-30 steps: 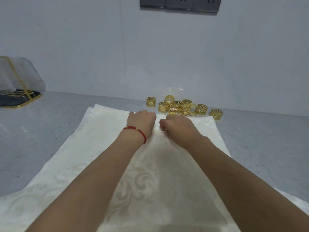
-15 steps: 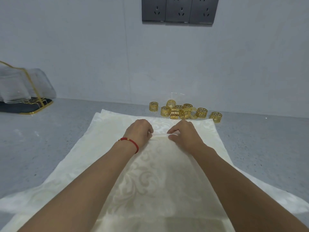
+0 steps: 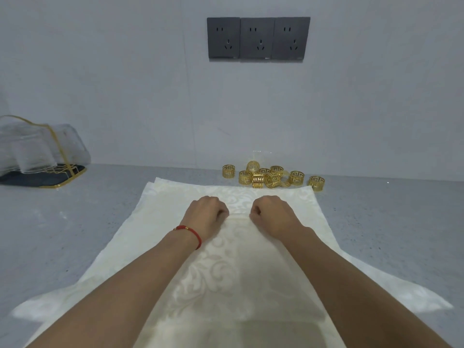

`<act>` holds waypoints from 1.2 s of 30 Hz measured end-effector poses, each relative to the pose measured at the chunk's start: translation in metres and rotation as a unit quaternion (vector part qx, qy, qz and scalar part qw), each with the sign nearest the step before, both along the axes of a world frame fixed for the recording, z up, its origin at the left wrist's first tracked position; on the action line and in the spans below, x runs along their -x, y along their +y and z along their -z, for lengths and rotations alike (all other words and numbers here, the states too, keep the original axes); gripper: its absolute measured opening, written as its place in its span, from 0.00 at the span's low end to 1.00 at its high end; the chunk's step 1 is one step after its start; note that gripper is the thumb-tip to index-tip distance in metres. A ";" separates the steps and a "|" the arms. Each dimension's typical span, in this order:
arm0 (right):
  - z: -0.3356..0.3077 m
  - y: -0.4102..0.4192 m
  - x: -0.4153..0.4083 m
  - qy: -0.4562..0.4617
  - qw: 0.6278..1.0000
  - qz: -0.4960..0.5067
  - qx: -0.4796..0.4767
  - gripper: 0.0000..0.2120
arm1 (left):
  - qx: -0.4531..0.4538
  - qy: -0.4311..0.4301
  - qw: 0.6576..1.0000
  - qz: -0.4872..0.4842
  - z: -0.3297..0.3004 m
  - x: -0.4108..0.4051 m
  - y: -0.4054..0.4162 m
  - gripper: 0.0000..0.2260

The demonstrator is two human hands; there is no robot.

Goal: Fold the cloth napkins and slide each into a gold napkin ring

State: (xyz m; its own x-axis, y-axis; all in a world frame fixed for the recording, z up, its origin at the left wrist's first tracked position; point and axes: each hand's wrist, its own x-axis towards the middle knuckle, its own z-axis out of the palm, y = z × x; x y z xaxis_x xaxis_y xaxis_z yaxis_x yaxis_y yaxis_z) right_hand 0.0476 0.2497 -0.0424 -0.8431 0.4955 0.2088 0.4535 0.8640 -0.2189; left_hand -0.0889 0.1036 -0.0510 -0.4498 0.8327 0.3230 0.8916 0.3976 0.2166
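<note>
Glassy, clear pieces sit on a dark gold-edged stand (image 3: 45,172) at the far left of the grey tabletop (image 3: 62,222), well apart from the work. Nearer the middle, the cream damask napkin (image 3: 226,272) lies spread flat and runs from the near edge toward the wall; a second edge showing at its far left corner suggests more than one layer there.

On the napkin, the left hand (image 3: 204,216), with a red cord bracelet (image 3: 190,231) at the wrist, is curled knuckles-up, its fingers tucked under and pinching a small raised ridge of cloth (image 3: 238,214). The right hand (image 3: 272,213) mirrors it just beside, curled the same way on the other end of that ridge, so the two grip one pleat between them.

Beyond the napkin's far edge, right of centre, the gold napkin rings (image 3: 271,175) lie in a loose heap near the wall, one (image 3: 316,183) set a little apart to the right. Three dark sockets (image 3: 258,37) are on the wall above.

The cloth looks light, soft and limp, likely to slump out of a fold unless it is held at both ends of each crease and pressed down. The rings look rigid and light, easily taken by the rim.
</note>
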 end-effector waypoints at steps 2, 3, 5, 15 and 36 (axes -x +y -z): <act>0.005 0.001 0.000 0.024 0.998 0.028 0.046 0.05 | -0.076 -0.122 0.988 -0.052 0.006 0.001 -0.002 0.11; 0.007 0.001 -0.001 0.029 0.998 0.024 0.051 0.03 | -0.083 -0.143 0.984 -0.070 0.006 -0.001 -0.002 0.10; 0.009 0.001 -0.005 0.014 0.999 -0.002 0.040 0.06 | -0.049 -0.119 0.989 -0.067 0.007 -0.001 -0.001 0.10; 0.007 0.003 -0.022 0.012 0.995 -0.073 -0.063 0.12 | 0.091 0.075 0.993 -0.009 -0.012 -0.016 -0.006 0.13; -0.004 -0.003 -0.033 -0.027 0.997 -0.065 -0.043 0.02 | 0.096 0.033 0.995 -0.008 -0.015 -0.010 -0.031 0.04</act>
